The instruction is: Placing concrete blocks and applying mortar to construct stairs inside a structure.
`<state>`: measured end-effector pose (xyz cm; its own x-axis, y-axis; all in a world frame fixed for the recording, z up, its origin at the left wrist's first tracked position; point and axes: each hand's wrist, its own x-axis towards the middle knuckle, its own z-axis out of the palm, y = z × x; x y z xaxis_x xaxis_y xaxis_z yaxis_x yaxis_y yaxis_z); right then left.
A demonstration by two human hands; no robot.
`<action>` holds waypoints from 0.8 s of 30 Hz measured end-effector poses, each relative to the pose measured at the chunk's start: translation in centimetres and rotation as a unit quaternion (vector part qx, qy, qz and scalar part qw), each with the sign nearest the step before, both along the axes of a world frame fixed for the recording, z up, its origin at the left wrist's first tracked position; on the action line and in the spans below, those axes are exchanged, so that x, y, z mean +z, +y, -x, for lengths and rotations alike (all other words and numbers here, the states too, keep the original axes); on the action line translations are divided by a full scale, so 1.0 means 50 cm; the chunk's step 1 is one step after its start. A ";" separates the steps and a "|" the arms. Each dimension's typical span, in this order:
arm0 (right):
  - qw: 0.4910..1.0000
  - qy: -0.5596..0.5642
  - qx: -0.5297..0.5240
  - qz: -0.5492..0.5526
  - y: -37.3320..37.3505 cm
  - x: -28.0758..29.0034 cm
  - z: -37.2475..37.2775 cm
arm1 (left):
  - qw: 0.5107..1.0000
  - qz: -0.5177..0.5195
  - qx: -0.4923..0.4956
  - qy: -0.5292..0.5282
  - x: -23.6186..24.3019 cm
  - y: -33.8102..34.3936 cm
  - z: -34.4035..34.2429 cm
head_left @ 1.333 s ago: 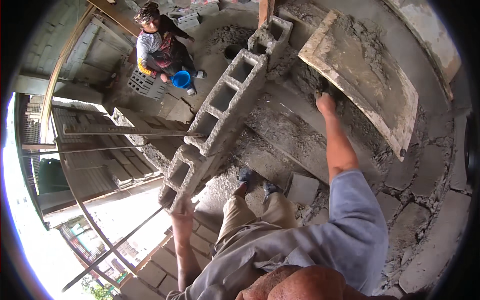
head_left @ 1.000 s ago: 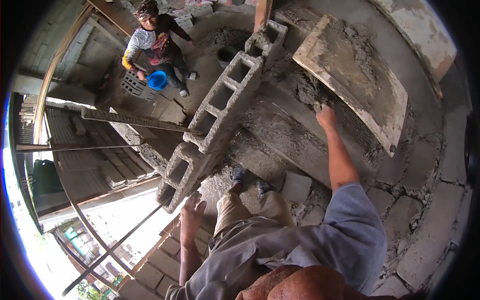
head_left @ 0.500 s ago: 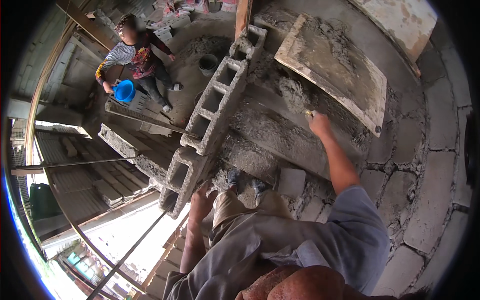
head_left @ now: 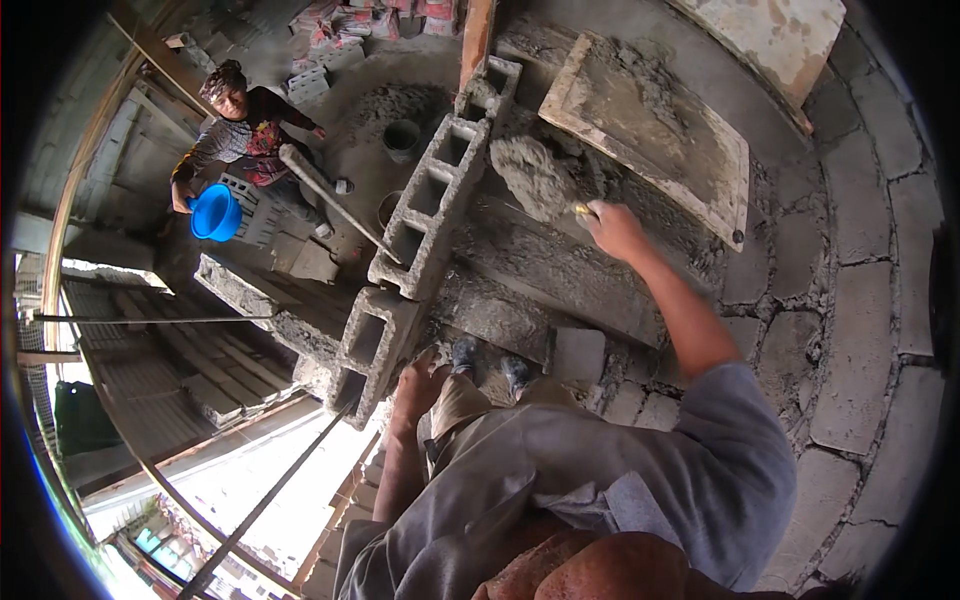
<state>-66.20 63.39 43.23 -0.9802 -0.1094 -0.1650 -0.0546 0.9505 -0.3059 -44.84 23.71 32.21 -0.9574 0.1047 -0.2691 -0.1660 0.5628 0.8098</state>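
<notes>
My right hand grips the yellow handle of a trowel loaded with a heap of wet grey mortar, lifted beside the hollow-block wall. The blade is hidden under the mortar. A wooden board with mortar on it lies just beyond this hand. My left hand is low beside the wall's nearer block, fingers apart and slightly bent, with nothing visible in them.
Across the wall a person holds a blue bucket. Dark buckets stand on the floor there. Metal bars project from the wall. A timber post rises at its far end. Laid blocks line the right side.
The mortar-loaded trowel has come up and left toward the wall in my right hand. My left hand has left the block's end and moved right. The other person has risen and shifted left with the bucket.
</notes>
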 end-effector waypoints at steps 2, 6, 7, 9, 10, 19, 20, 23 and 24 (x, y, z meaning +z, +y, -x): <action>0.997 -0.019 -0.019 0.079 -0.035 0.021 0.042 | 1.000 -0.002 0.007 0.007 -0.003 -0.012 -0.009; 0.886 -0.143 -0.133 0.421 -0.158 0.044 0.119 | 0.999 0.041 0.014 -0.001 -0.013 -0.047 -0.053; 0.835 -0.156 -0.138 0.509 -0.179 0.028 0.143 | 0.999 0.037 0.021 -0.006 -0.004 -0.050 -0.058; 0.683 -0.236 -0.201 0.662 -0.255 0.037 0.176 | 0.999 0.025 0.039 -0.017 -0.008 -0.063 -0.080; 0.680 -0.239 -0.201 0.664 -0.278 0.014 0.207 | 0.999 0.029 0.040 -0.019 -0.004 -0.064 -0.085; 0.413 -0.222 -0.174 0.866 -0.314 -0.092 0.274 | 0.997 -0.002 0.043 -0.063 -0.024 -0.031 -0.075; 0.414 -0.226 -0.174 0.864 -0.313 -0.082 0.247 | 0.997 -0.024 0.038 -0.061 -0.020 -0.022 -0.065; 0.558 -0.192 -0.140 0.795 -0.275 -0.037 0.161 | 0.987 -0.145 0.029 -0.060 -0.056 0.006 -0.001; 0.560 -0.193 -0.137 0.794 -0.255 -0.023 0.139 | 0.973 -0.218 0.017 -0.071 -0.069 0.016 0.030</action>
